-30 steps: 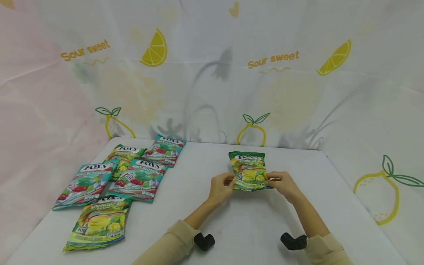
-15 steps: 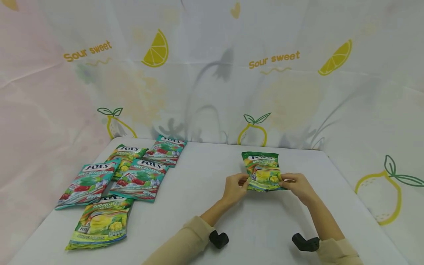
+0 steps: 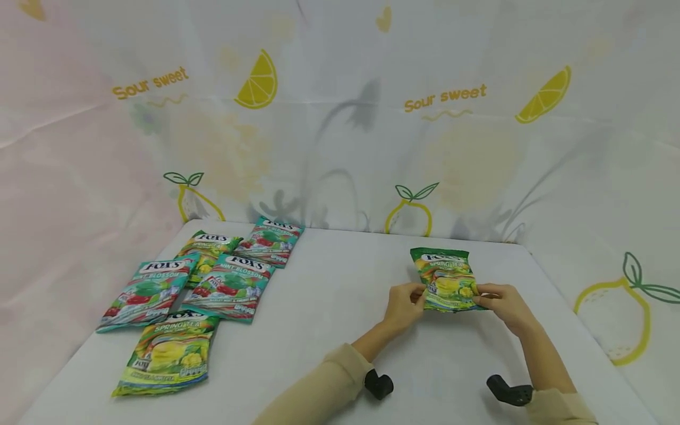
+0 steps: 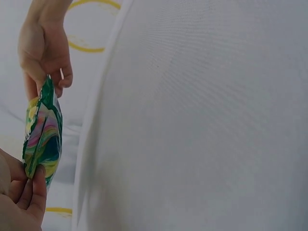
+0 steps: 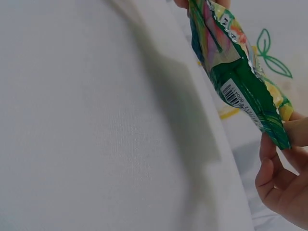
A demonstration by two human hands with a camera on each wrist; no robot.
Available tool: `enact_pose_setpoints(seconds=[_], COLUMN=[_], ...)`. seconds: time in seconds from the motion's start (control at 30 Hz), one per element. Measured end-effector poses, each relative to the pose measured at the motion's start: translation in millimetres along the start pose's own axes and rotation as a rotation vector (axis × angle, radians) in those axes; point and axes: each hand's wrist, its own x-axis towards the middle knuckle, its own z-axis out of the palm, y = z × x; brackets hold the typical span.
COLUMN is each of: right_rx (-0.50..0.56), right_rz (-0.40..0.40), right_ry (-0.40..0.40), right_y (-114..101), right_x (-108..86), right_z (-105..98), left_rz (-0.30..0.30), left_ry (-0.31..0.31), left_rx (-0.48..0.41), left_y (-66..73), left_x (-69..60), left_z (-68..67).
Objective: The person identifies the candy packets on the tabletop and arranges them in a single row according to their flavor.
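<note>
A green and yellow Fox's Spring Tea candy bag (image 3: pixel 447 280) is held up by its two lower corners, its front facing me. My left hand (image 3: pixel 405 307) pinches the left corner between thumb and fingers, and my right hand (image 3: pixel 509 307) pinches the right one. The left wrist view shows the candy bag (image 4: pixel 44 130) edge-on between both hands. From the right wrist, the bag's back (image 5: pixel 240 86) with a barcode is visible, above a shadow on the white table.
At the table's left lie several candy bags, some overlapping: teal Mint Blossom bags (image 3: pixel 149 292) and green-yellow Spring Tea bags (image 3: pixel 167 354). The white table (image 3: pixel 319 307) ends at a lemon-printed cloth backdrop (image 3: pixel 340 147). Each wrist carries a small black device (image 3: pixel 378 385).
Both hands have carried the Spring Tea candy bag to the right across the table, keeping hold of its corners. The bags on the left lie as before; the view has shifted slightly.
</note>
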Motion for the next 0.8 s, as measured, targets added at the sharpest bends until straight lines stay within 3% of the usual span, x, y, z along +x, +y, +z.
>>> enact_pose_setpoints(seconds=[0.47, 0.8], right_rx=[-0.118, -0.122], right_rz=[0.052, 0.133], right_ry=[0.021, 0.027], right_y=[27, 43], right_x=[-6.2, -12.8], right_z=[-27, -37], left_rz=[0.038, 0.079], left_ry=[-0.011, -0.086], left_rx=[0.056, 0.181], left_y=[8.5, 12.9], left_x=[4.3, 9.6], left_z=[40.4, 56.5])
